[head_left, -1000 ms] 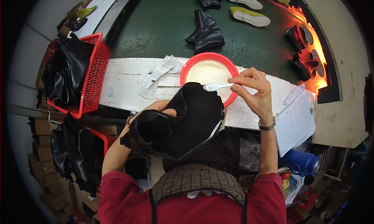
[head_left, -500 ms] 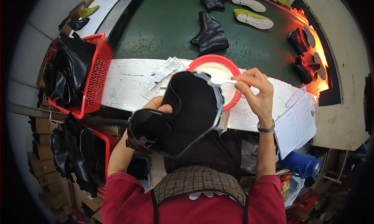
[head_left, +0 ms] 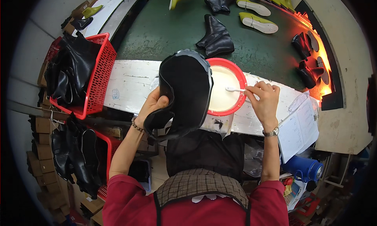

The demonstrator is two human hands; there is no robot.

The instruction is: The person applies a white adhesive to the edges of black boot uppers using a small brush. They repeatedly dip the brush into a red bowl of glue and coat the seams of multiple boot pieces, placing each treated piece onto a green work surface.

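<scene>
My left hand [head_left: 156, 103] grips a black boot upper [head_left: 187, 92] by its folded side, fingers and thumb closed on the edge. A grey-white rim runs along the upper's far end. Pinched in my right hand [head_left: 265, 102] is a small white brush [head_left: 234, 89], much like a toothbrush, its head over a red basin [head_left: 241, 75]. Cream-white liquid [head_left: 224, 94] fills the basin, and the upper hides part of its left side. The basin sits on a worn white bench [head_left: 129, 75].
Beyond the bench, a green belt [head_left: 157, 29] carries black boots [head_left: 215, 36] and yellow-green shoes [head_left: 259, 22]; boots at right stand by a glowing orange opening [head_left: 325, 76]. Red baskets [head_left: 98, 75] of black boots stand left. Papers [head_left: 296, 128] and a blue flask [head_left: 304, 167] are right.
The brush has left the upper's rim and moved over the liquid. My left hand has turned the upper more upright. A yellow-green shoe has come into view at the belt's far edge.
</scene>
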